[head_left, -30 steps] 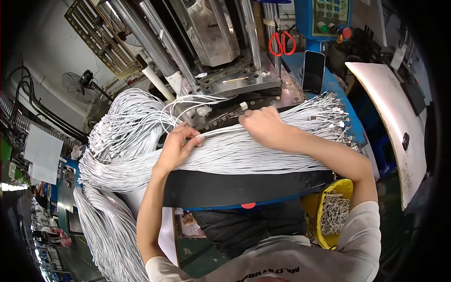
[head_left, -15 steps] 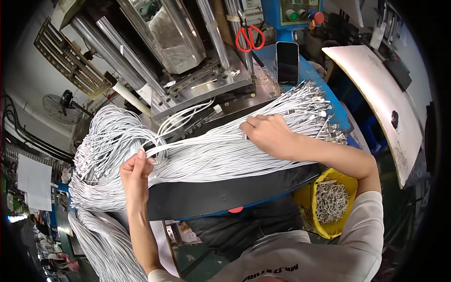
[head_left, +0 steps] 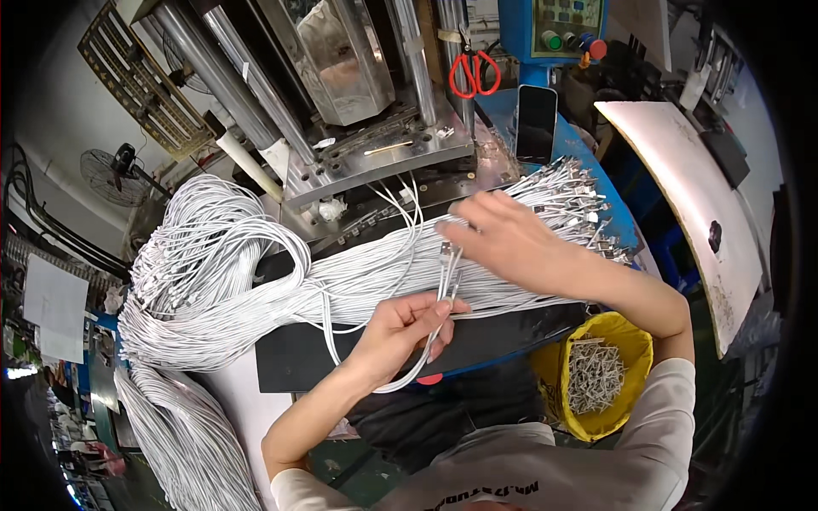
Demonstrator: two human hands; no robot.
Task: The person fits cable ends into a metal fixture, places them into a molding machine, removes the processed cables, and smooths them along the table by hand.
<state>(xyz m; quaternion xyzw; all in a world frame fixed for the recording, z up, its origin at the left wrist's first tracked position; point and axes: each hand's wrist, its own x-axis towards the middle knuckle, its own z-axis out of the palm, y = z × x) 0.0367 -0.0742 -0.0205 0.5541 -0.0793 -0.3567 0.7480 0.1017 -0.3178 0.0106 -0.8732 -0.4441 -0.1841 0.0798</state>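
Note:
My left hand [head_left: 407,334] is closed in a pinch round a few white cables [head_left: 446,285], whose metal plug ends point up past its fingertips. From this hand the cables loop down and back to the left. Just above the plugs is my right hand [head_left: 509,236], palm down, fingers apart and with no cable seen in its grasp. Under both hands a thick bundle of white cables [head_left: 366,277] lies across a black work surface [head_left: 341,362]. Many metal plugs [head_left: 588,200] fan out at the bundle's right end, and a coiled heap [head_left: 204,230] rises at its left.
Behind the bundle stands a press with steel columns [head_left: 247,77]; red-handled scissors [head_left: 474,75] hang there. A phone [head_left: 536,123] leans near a blue control box [head_left: 567,30]. A yellow bag [head_left: 635,358] of short white pieces sits right. More cables [head_left: 183,443] hang lower left.
My left hand has moved right and toward me, bringing the cable ends near the middle. My right hand has let go of the cables and its fingers have spread.

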